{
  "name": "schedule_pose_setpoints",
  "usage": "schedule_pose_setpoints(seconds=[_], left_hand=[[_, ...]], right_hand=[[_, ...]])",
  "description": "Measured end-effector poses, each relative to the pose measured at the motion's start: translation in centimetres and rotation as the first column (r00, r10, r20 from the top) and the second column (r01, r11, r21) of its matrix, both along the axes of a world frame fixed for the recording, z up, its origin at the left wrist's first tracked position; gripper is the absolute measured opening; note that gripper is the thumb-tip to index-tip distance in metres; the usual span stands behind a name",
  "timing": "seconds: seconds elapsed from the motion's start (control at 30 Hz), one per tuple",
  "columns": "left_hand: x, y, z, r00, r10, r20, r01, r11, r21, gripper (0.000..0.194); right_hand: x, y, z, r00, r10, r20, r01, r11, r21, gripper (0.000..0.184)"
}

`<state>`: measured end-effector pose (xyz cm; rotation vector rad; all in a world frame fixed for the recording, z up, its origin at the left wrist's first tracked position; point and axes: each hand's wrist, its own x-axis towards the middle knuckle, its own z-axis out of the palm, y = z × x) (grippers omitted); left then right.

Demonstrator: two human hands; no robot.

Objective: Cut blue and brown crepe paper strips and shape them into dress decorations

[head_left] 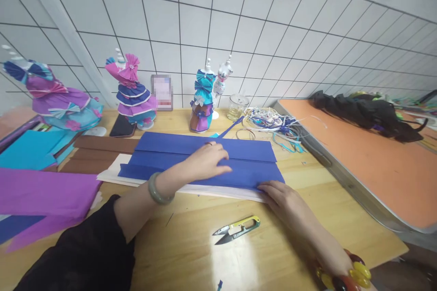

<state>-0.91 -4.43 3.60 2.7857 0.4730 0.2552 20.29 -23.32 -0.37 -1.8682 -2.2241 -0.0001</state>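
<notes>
Folded dark blue crepe-like paper (164, 148) lies across the wooden table in front of me, with white sheets (221, 191) showing along its near edge. My left hand (208, 161) is over the middle of the blue paper, palm down, fingers apart and holding nothing. At the near right corner of the blue paper rests my right hand (280, 198), its fingers stretched over the edge. Yellow-handled thread snips (237, 229) lie on the table nearer to me, apart from both hands. A narrow blue strip (232, 127) sticks out beyond the paper's far edge.
Purple paper (44, 191), brown paper (99, 150) and turquoise paper (30, 148) lie at left. Dressed mini mannequins (131, 93) stand along the tiled wall, near a phone (122, 126). Behind the paper are a glass (238, 107) and tangled ribbons (269, 120). An orange-topped surface (368, 163) adjoins at right.
</notes>
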Motion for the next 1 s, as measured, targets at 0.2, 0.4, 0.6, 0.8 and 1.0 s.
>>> schedule_pose_setpoints(seconds=[0.2,0.4,0.6,0.8,1.0], left_hand=[[0.3,-2.0,-1.0,0.964,-0.186,-0.189,0.167,0.98,-0.111,0.034],[0.2,-0.3,-1.5,0.968,-0.161,-0.194,0.132,0.979,-0.154,0.02],[0.2,1.1,-1.4,0.985,-0.039,-0.169,0.001,0.976,-0.217,0.027],[0.4,1.6,-2.0,0.983,0.068,-0.168,-0.098,0.98,-0.172,0.029],[0.4,2.0,-2.7,0.969,0.141,-0.203,-0.16,0.984,-0.082,0.032]], right_hand=[[2.9,0.0,-0.1,0.996,-0.051,-0.078,0.049,0.998,-0.029,0.022],[6.1,-0.4,-0.2,0.877,-0.323,-0.356,0.262,0.942,-0.211,0.024],[6.3,0.1,0.3,0.629,-0.46,-0.627,0.299,0.887,-0.351,0.043],[6.7,1.5,-0.8,0.683,-0.458,-0.569,0.359,0.889,-0.284,0.041],[6.6,2.3,-1.8,0.788,-0.518,-0.332,0.498,0.854,-0.15,0.039]])
